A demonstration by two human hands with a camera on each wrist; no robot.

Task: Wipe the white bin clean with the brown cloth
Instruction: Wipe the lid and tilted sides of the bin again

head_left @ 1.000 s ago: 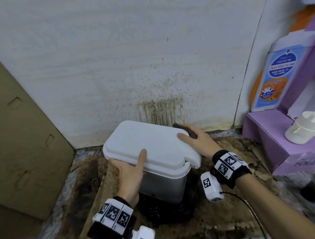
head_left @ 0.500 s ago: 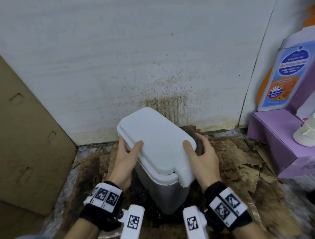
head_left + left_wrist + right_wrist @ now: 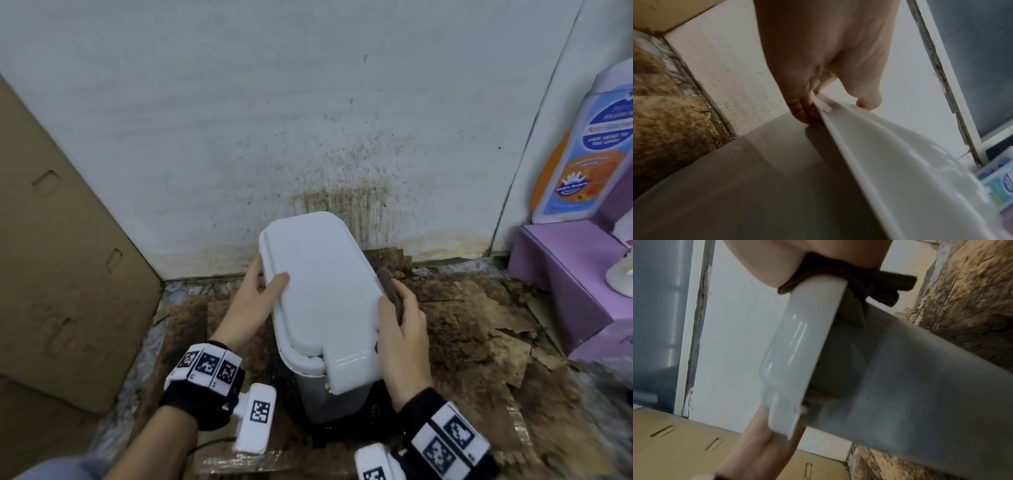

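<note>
White bin [image 3: 325, 294] now turned lengthwise between both hands, right hand [image 3: 404, 339] lower along its side.

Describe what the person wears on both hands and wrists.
Both hands, the left hand and the right hand, are bare. Each wrist carries a black band set with white square tags printed with black block patterns. A white camera block with one such tag hangs below each wrist; a dark cable trails from the left one.

You see a white bin [image 3: 322, 294] of smooth, glossy plastic with a duller grey body, a matt, napped brown cloth [image 3: 865, 280], rough, flaking brown board [image 3: 479, 329] underfoot, matt tan cardboard [image 3: 61, 260], and a stained, matt wall [image 3: 308, 120].
</note>
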